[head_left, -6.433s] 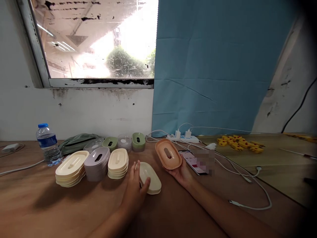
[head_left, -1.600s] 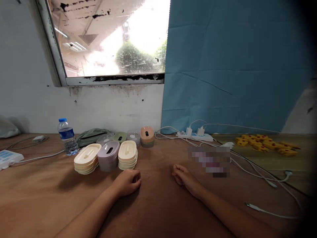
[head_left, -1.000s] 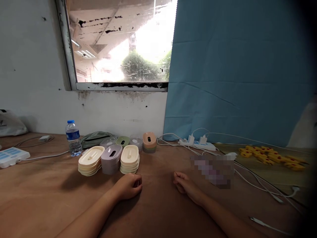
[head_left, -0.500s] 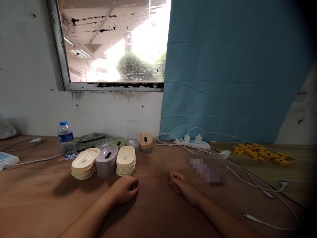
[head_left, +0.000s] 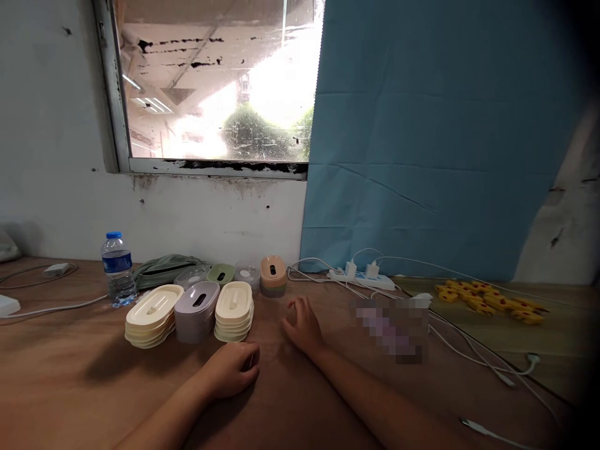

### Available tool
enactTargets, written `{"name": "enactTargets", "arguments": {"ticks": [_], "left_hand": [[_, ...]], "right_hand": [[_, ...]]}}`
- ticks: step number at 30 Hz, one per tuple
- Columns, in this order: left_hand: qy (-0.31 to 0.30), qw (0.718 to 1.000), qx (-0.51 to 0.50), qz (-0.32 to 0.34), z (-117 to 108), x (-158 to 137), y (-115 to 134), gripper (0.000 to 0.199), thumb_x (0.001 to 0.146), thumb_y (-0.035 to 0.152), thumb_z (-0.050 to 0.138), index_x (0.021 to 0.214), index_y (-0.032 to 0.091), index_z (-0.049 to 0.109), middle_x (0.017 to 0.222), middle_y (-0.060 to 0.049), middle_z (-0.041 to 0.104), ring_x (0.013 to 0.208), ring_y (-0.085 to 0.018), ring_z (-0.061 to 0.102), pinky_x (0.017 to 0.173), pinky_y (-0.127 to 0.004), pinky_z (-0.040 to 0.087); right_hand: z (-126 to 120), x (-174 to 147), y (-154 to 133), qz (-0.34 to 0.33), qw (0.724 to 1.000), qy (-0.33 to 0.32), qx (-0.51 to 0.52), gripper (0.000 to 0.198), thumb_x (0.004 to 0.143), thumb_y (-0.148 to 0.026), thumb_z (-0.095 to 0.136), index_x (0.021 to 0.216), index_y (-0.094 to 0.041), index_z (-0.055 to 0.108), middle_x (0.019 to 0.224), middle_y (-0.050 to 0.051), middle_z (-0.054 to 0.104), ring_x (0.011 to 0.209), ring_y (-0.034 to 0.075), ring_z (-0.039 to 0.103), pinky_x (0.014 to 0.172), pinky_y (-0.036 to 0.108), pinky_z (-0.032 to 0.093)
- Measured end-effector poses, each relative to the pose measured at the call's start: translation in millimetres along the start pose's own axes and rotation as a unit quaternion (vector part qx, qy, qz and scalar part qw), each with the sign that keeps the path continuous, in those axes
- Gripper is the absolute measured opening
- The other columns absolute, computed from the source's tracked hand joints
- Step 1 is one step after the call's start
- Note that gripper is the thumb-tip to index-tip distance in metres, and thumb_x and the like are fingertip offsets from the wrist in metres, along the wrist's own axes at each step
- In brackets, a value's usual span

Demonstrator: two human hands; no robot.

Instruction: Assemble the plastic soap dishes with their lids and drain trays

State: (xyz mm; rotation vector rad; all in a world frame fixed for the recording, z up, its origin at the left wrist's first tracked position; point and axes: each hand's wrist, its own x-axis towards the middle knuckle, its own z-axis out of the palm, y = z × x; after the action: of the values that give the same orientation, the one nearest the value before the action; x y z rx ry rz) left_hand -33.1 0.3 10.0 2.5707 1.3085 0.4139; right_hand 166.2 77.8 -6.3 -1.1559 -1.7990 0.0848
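Note:
My left hand [head_left: 234,370] rests on the table with its fingers curled in, and nothing shows in them. It is just in front of a stack of cream lids [head_left: 234,306], apart from it. My right hand [head_left: 303,325] is open and empty, fingers spread and bent, in front of the peach-topped stack of containers [head_left: 272,272]. A stack of lilac containers [head_left: 197,312] stands left of the near cream lids. Farther left is another stack of cream lids [head_left: 152,312]. Behind them sit a green container [head_left: 220,274] and clear containers [head_left: 246,275].
A water bottle [head_left: 118,269] and a grey-green pouch [head_left: 164,270] stand at the back left. On the right are a power strip [head_left: 375,280] with plugs, white cables [head_left: 462,344], a blurred-out patch [head_left: 389,331] and yellow pieces [head_left: 487,299]. A blue cloth [head_left: 412,137] covers the wall.
My right hand has moved left and forward, and its curled fingers have opened. My left hand stays curled at nearly the same spot. The view has shifted slightly.

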Motion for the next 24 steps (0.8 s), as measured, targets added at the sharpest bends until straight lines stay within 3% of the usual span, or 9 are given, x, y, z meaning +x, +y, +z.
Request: {"name": "enactTargets", "arguments": {"ticks": [4,8,24], "left_hand": [[0.005,1.000,-0.001,0.005,1,1,-2,0.007,0.076,0.022,0.042,0.070,0.019,0.046,0.071,0.002,0.058,0.062,-0.010,0.048,0.053,-0.020,0.030],[0.013,1.000,-0.006,0.008,1,1,-2,0.007,0.076,0.022,0.043,0.069,0.019,0.045,0.070,0.003,0.057,0.062,-0.010,0.048,0.052,-0.019,0.030],[-0.015,1.000,-0.007,0.005,-4,1,0,0.009,0.077,0.024,0.042,0.074,0.019,0.048,0.072,0.001,0.056,0.063,-0.011,0.047,0.053,-0.020,0.031]], "right_hand": [[30,31,10,-0.014,0.997,0.066,-0.048,0.040,0.065,-0.014,0.050,0.105,-0.021,0.049,0.101,0.009,0.039,0.093,0.025,0.044,0.084,0.040,0.037],[47,51,23,-0.006,0.991,0.098,-0.088,0.047,0.070,-0.019,0.053,0.116,-0.022,0.046,0.110,0.012,0.034,0.097,0.028,0.041,0.086,0.045,0.035],[57,61,43,-0.039,0.991,0.071,-0.103,0.029,0.082,-0.026,0.046,0.109,-0.019,0.053,0.104,0.012,0.039,0.098,0.025,0.045,0.083,0.039,0.041]]}}
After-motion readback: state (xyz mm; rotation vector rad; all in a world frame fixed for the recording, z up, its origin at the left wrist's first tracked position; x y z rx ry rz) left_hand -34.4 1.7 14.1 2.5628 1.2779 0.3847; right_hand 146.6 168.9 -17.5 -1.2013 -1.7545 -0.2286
